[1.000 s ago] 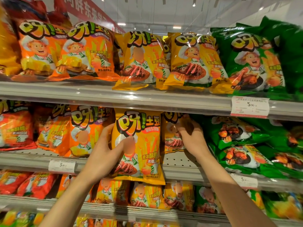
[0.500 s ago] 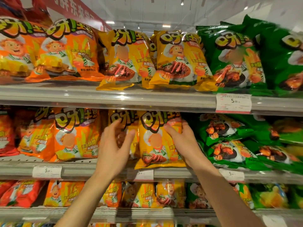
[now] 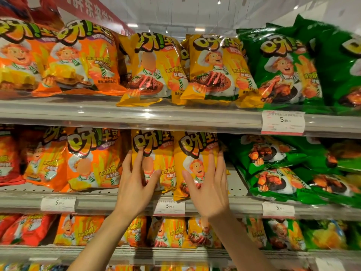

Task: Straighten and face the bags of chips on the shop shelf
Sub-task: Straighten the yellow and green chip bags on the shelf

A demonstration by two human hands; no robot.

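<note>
Two yellow chip bags stand upright side by side on the middle shelf (image 3: 246,207), fronts facing out. My left hand (image 3: 136,184) lies flat with spread fingers on the left yellow bag (image 3: 154,145). My right hand (image 3: 209,184) rests open against the right yellow bag (image 3: 195,149), fingers pointing up. Neither hand grips a bag. The right bag's lower corner hangs slightly over the shelf lip.
Orange bags (image 3: 93,159) stand left of the yellow pair, and green bags (image 3: 273,169) lie tilted and stacked at the right. The top shelf (image 3: 175,116) holds orange, yellow and green bags. Price tags (image 3: 169,207) line the shelf fronts. More bags fill the lower shelf.
The yellow bag held out front a second ago now stands back on the shelf beside the other. Both hands have let go and lie flat on the bag fronts.
</note>
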